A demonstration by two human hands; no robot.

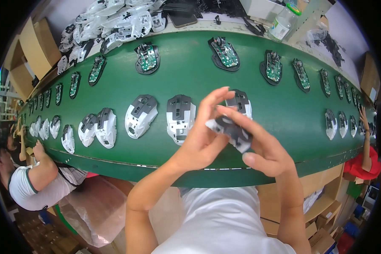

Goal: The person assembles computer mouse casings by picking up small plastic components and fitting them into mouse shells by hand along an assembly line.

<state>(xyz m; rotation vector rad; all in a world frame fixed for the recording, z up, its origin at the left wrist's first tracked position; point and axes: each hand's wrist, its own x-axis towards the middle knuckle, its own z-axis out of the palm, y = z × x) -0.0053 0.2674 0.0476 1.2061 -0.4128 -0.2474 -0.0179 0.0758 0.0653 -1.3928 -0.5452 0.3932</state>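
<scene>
Above the near side of the green conveyor belt, a dark-and-white mouse shell [232,132] is held tilted between my two hands, slightly blurred. My right hand [266,150] closes on it, thumb below and fingers over the top. On its left end my left hand [201,142] pinches it, fingers curled above. Behind the hands, another mouse shell [241,101] lies partly hidden on the belt. Just left of my left hand rests a white-and-black mouse shell [180,116], with one more mouse shell [142,116] farther left.
Along the belt's far side runs a row of mouse bases with green circuit boards [226,55]. Beyond it lie a heap of white shells [118,21], a phone [182,17] and a glass jar [283,23]. Co-workers sit at left [42,182] and right [366,158].
</scene>
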